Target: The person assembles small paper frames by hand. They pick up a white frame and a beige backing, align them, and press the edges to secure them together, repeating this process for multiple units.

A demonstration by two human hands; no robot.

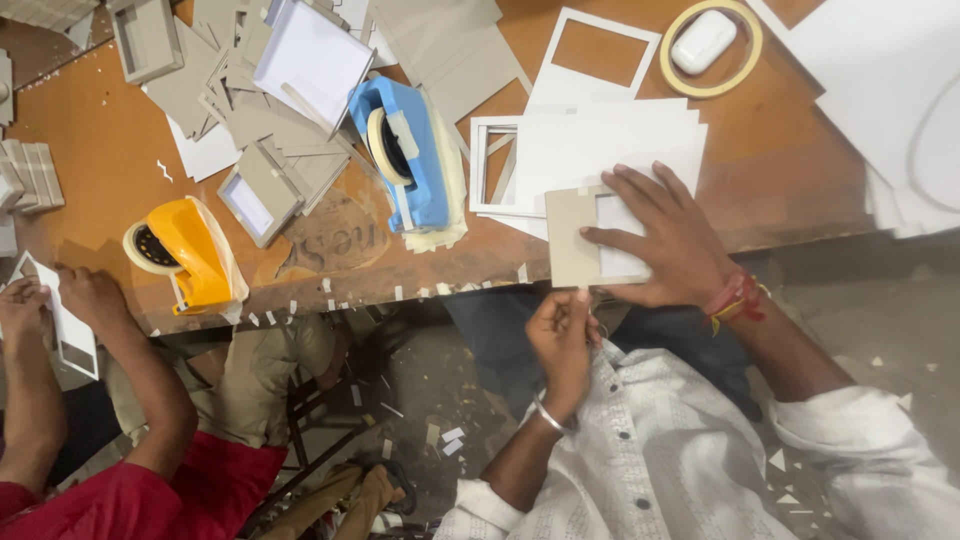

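From the head view, the right hand (665,240) presses flat, fingers spread, on a grey cardboard frame (580,240) overhanging the surface (100,150) edge. The left hand (562,335), just below it, pinches something too small to make out, perhaps tape. The frame could slip off if pressure eases.

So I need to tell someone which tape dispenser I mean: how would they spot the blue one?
Start at the orange-brown wooden table and look to its middle, left of the stack of white sheets. The blue tape dispenser lies there holding a pale roll; the other dispenser, near the table's left edge, is yellow.
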